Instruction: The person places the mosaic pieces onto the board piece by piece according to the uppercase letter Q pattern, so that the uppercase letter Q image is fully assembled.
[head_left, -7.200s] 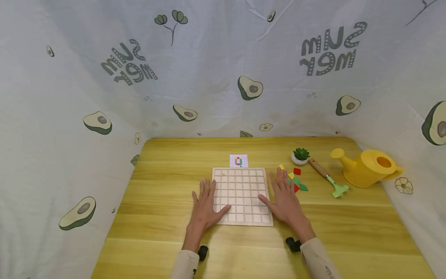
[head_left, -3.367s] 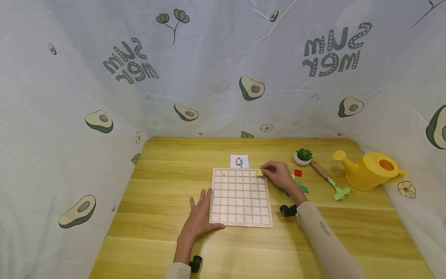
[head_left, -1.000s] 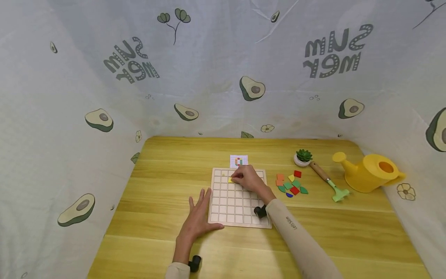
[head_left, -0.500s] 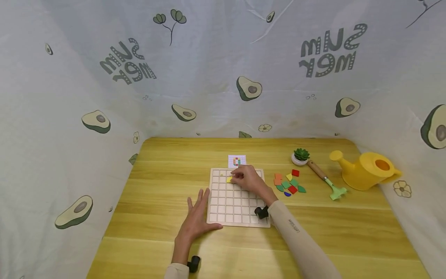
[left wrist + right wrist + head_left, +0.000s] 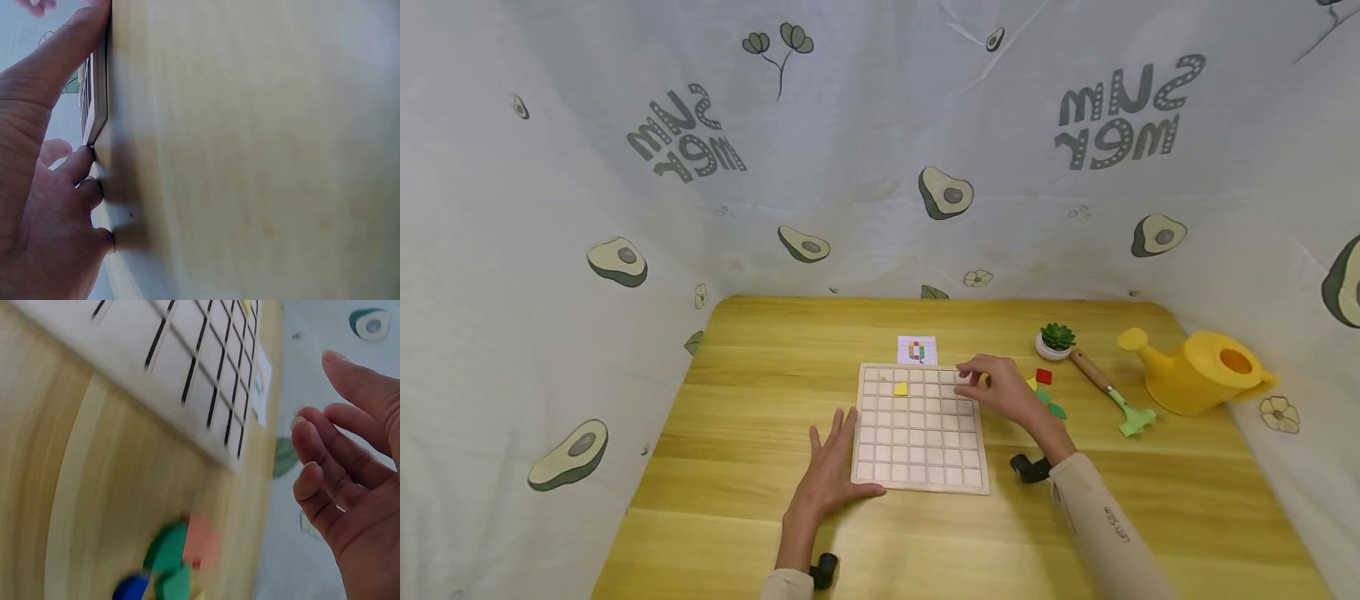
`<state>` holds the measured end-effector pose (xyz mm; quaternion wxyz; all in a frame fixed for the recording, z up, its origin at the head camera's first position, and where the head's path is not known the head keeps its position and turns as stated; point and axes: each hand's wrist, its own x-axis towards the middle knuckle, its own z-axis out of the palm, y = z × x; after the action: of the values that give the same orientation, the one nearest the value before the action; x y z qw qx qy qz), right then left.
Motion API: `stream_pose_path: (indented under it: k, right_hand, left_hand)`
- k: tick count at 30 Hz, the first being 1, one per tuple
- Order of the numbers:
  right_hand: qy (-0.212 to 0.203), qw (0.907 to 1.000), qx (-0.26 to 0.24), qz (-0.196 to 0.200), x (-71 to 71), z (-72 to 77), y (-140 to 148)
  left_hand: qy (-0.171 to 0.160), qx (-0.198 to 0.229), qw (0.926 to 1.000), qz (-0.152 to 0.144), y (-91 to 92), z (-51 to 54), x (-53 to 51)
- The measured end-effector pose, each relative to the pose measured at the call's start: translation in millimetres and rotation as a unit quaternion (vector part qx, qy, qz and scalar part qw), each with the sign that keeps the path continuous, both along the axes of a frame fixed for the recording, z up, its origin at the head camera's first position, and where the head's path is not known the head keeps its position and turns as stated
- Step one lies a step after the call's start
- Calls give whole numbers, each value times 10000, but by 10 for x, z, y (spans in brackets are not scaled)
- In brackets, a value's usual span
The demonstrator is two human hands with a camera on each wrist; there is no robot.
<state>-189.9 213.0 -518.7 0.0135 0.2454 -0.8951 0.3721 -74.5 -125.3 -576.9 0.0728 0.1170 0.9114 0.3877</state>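
Note:
A pale wooden grid board lies on the table, with one yellow piece in a cell of its second row. My left hand rests along the board's left side, thumb at the near edge, fingers spread; the left wrist view shows its fingertips down by the board's edge. Over the board's far right part hovers my right hand, fingers loosely bent and nothing between them in the right wrist view. Beyond the board sits a small card with a printed coloured pattern.
Right of the board lie loose pieces: a red one, a green one, an orange one and a blue one, among others. Farther right stand a potted succulent, a small rake and a yellow watering can.
From the pile, my right hand brought the yellow piece onto the grid, let it go, and moved back right. My left hand slid slightly toward me, then stayed at the board's left side.

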Motion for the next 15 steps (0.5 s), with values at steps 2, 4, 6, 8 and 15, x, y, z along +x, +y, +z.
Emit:
stream_pose_path:
  k: [2, 4, 6, 8, 15]
  right_hand:
    - [79, 9998, 83, -171, 60, 9, 187]
    - [154, 9994, 123, -290, 110, 10, 368]
    - [258, 9990, 104, -338, 136, 3, 532]
    - [412, 9983, 103, -391, 137, -12, 675]
    - [945, 9898, 549, -913, 85, -140, 1010]
  left_hand:
    - [-32, -30, 10000, -59, 19, -11, 6]
    - [-42, -78, 9999, -78, 30, -25, 14]
    - [-38, -91, 9999, -41, 32, -29, 22]
    - [10, -62, 10000, 4, 28, -29, 26]
    - [-19, -76, 10000, -20, 11, -2, 9]
